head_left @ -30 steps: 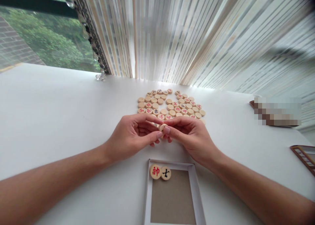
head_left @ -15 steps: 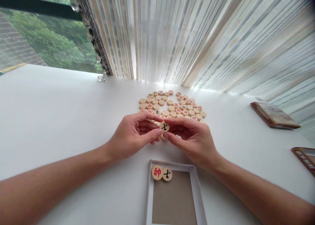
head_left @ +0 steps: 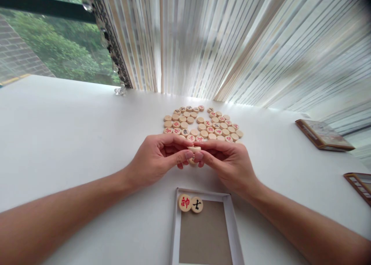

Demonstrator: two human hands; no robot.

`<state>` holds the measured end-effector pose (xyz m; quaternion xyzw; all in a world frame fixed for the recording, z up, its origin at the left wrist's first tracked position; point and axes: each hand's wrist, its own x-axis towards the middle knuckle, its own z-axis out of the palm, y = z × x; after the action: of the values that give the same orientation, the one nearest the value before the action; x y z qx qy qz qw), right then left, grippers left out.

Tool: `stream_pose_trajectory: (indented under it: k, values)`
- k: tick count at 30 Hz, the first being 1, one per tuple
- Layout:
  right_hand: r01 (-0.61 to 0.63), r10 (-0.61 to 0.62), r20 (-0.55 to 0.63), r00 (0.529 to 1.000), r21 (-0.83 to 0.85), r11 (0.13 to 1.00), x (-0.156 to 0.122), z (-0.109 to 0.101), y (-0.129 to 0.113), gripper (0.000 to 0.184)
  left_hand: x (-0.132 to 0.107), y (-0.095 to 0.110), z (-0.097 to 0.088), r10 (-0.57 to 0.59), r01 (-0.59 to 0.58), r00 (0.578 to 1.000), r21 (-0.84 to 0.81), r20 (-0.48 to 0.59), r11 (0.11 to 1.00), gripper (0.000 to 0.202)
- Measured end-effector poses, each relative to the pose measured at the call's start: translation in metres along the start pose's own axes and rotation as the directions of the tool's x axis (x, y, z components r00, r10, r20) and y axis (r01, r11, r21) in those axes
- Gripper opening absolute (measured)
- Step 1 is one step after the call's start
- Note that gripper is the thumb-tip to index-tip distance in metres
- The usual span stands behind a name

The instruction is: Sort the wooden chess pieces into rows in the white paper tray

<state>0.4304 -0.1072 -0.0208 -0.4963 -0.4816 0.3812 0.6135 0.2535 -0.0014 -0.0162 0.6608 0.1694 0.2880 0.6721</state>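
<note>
My left hand (head_left: pixel 158 158) and my right hand (head_left: pixel 228 162) meet above the white table, both pinching one round wooden chess piece (head_left: pixel 194 149) between thumbs and fingertips. The piece is turned nearly edge-on, so its mark is hidden. Behind my hands lies a cluster of several wooden chess pieces (head_left: pixel 203 124), some with red marks, some black, some blank side up. In front of my hands sits a shallow white box (head_left: pixel 228 222) with a brown bottom. Two pieces lie in its far left corner: a red-marked piece (head_left: pixel 184 202) and a black-marked piece (head_left: pixel 197 205).
The white table (head_left: pixel 58 133) runs to a window on the left and a striped curtain behind. A brown box (head_left: pixel 324 135) lies at the far right, and another framed board edge (head_left: pixel 358 182) shows at the right border. A small clear object (head_left: pixel 119 90) sits by the curtain.
Half a second ago the held piece faced me with its black mark showing; now it is tipped flat, edge-on. My hands stay in the same place.
</note>
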Motion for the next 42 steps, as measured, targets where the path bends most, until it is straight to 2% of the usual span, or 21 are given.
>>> stream_pose_trajectory:
  k: [4, 14, 18, 24, 30, 35, 38, 42]
  values:
    - [-0.025, 0.026, 0.041, 0.999, -0.024, 0.999, 0.0004, -0.0002, -0.0021, 0.024, 0.0003, 0.0026, 0.0006, 0.001, -0.001, 1.000, 0.029, 0.002, 1.000, 0.021]
    - [-0.142, 0.137, 0.072, 0.988, 0.077, 0.987, 0.0014, 0.0018, -0.0062, 0.025, -0.0007, 0.0011, -0.0001, -0.014, 0.014, 1.000, -0.016, 0.000, 1.000, 0.020]
    - [-0.225, 0.213, 0.115, 0.970, 0.105, 0.969, 0.0004, 0.0013, -0.0054, 0.033, -0.0024, -0.0015, 0.0008, 0.024, -0.022, 0.999, -0.073, 0.035, 0.997, 0.039]
    - [-0.305, 0.286, 0.140, 0.948, 0.149, 0.941, -0.0011, 0.0040, -0.0055, 0.032, -0.0044, -0.0041, 0.0018, 0.087, -0.089, 0.994, 0.031, 0.063, 0.996, 0.027]
    - [-0.363, 0.352, 0.106, 0.930, 0.109, 0.925, -0.0008, 0.0057, -0.0060, 0.037, -0.0070, -0.0036, 0.0012, 0.174, -0.193, 0.979, 0.190, 0.109, 0.963, 0.021]
    - [-0.343, 0.336, 0.109, 0.936, 0.055, 0.938, -0.0015, 0.0039, -0.0054, 0.035, -0.0074, -0.0011, 0.0003, 0.191, -0.220, 0.972, 0.256, 0.133, 0.941, 0.021]
    - [-0.314, 0.305, 0.138, 0.942, 0.051, 0.948, -0.0015, 0.0026, -0.0051, 0.035, -0.0071, 0.0000, 0.0000, 0.177, -0.207, 0.972, 0.207, 0.156, 0.956, 0.021]
    - [-0.283, 0.256, 0.188, 0.948, 0.131, 0.950, -0.0011, 0.0005, -0.0030, 0.031, -0.0063, -0.0011, 0.0001, 0.141, -0.157, 0.982, 0.123, 0.129, 0.980, 0.023]
